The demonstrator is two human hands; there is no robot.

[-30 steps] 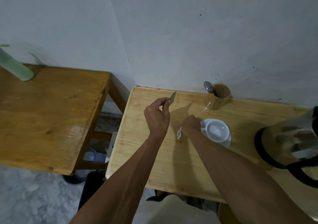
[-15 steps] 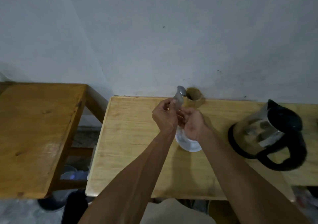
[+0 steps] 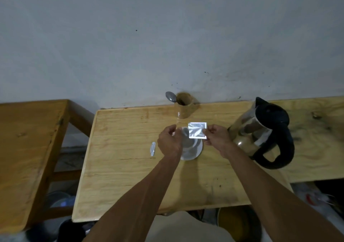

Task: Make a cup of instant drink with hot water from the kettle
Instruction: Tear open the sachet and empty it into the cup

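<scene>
— Where's the drink packet?

— In the right hand [image 3: 216, 136]. The fingers pinch the right edge of a silvery packet [image 3: 197, 130], which is held up flat just above the cup [image 3: 189, 142].

— And the cup?

— It's white and sits on a white saucer [image 3: 196, 153] on the pale tabletop [image 3: 130, 167], between the two hands. The packet and the left hand cover part of it, so I cannot tell what is inside.

— What is the left hand doing?

— The left hand [image 3: 170, 143] is to the left of the cup, fingers curled with the thumb and forefinger close together. Whether they hold anything, I cannot tell.

— Anything else on the tabletop?

— A small silvery strip [image 3: 153, 148] lies flat just left of the left hand. The kettle [image 3: 260, 133], shiny metal with a black lid and handle, stands just right of the right hand. At the back, against the wall, a wooden holder [image 3: 184, 109] stands with a spoon [image 3: 170, 96] sticking out, bowl up.

— And on the left?

— A darker wooden table [image 3: 28, 148] stands beside this one, a gap between them.
</scene>
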